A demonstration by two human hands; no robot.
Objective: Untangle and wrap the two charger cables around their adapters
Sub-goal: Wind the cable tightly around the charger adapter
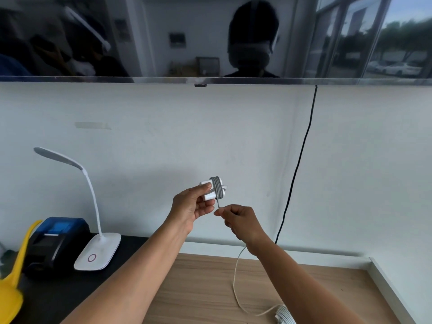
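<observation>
1. A light wood-grain tabletop (205, 291) fills the lower middle. A black counter (60, 298) adjoins it on the left.
2. A plain white wall (187, 136) stands close behind both surfaces, topped by a dark reflective glass pane (163, 38). A thin black cord (301, 155) hangs down the wall to the tabletop's back edge.
3. On the counter stand a white gooseneck desk lamp (99, 250) and, just beside its base, a blue-and-black boxy printer (56, 237). A yellow plastic scoop-like piece (11, 293) lies at the left edge of view.
4. A white raised rail (392, 288) borders the tabletop on the right. Bare wood shows between the two forearms and from the right forearm out to that rail.
5. Both hands are raised in front of the wall, above the tabletop's back edge and well apart from the lamp.
6. The left hand (194, 206) holds a white square adapter (207, 190) between thumb and fingertips. A grey braided cable (217, 187) is wound in several turns around its middle.
7. The right hand (240, 222), just below, pinches the cable's free strand, which runs short and straight down from the adapter.
8. A pale cable (235, 277) hangs from beneath the right wrist in a loose curve to the tabletop. It reaches a bundle of pale cable (284, 315) at the bottom edge, partly hidden by the forearm. Whether it continues the grey strand cannot be told.
</observation>
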